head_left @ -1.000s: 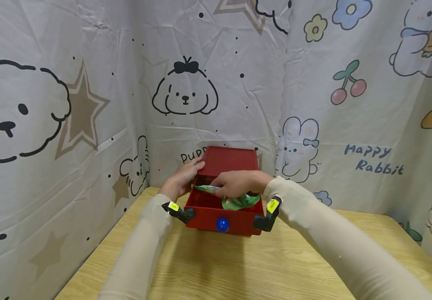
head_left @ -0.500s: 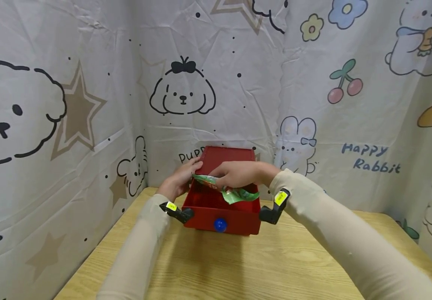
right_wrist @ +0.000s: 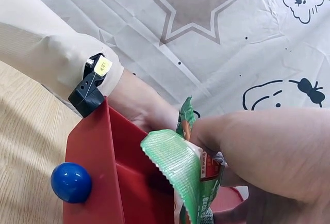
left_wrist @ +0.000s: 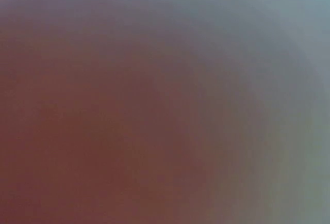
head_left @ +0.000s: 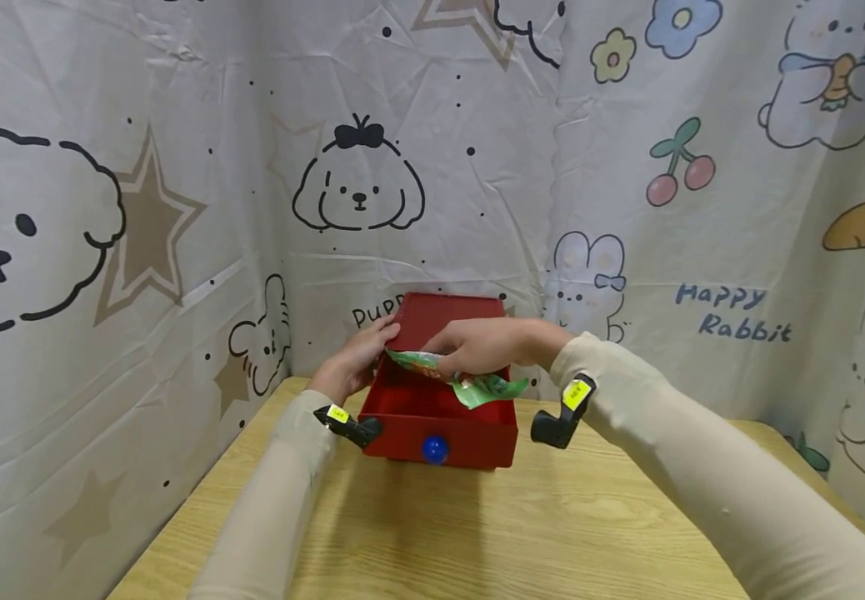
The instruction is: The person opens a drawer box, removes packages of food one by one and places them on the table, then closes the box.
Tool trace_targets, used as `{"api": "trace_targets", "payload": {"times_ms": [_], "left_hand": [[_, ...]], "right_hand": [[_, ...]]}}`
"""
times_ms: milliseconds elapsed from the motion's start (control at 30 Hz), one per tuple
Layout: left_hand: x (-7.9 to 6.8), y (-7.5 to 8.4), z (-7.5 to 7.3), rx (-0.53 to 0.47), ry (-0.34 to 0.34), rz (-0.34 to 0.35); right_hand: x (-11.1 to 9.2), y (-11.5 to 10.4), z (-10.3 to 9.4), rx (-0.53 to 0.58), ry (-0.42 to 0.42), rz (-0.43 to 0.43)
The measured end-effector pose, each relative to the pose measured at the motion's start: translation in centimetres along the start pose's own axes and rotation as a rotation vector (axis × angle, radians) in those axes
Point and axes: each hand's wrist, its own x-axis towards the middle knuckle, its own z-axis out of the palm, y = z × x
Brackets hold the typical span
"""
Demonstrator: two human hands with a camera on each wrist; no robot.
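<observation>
My right hand (head_left: 481, 346) pinches a green snack packet (head_left: 487, 390) over the open drawer of a red box (head_left: 451, 312). In the right wrist view the packet (right_wrist: 172, 157) hangs with its crimped green end sticking out past the fingers. The drawer (head_left: 395, 437) is pulled out toward me and has a round blue knob (head_left: 435, 450) on its front. My left hand (head_left: 350, 362) rests along the left side of the box, fingers fairly straight near its top edge. Blurred reddish brown fills the left wrist view.
The box stands on a light wooden table (head_left: 552, 517). A patterned cloth (head_left: 357, 67) hangs behind the table and on its left side. Each wrist carries a black camera mount, the right one (head_left: 563, 417) just beside the drawer's right wall.
My right hand has raised the snack packet from inside the drawer to above its rim and shifted slightly right. The left hand stays on the box. The whole head view has drifted slightly.
</observation>
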Motion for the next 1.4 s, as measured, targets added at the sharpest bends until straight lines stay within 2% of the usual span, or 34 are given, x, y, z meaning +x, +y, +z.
{"api": "trace_targets", "payload": {"times_ms": [367,567,1400], "left_hand": [[-0.2,0.1,0.1,-0.002,0.008,-0.009],[-0.1,0.1,0.2,0.0,0.001,0.004],[0.1,-0.2,0.2,-0.002,0.003,0.006]], "right_hand": [[-1.6,0.0,-0.2,-0.009,-0.035,-0.024],[-2.5,0.4,-0.4,-0.018,-0.023,-0.038],[-7.9,3.0,-1.0,0.06,0.078,0.08]]}}
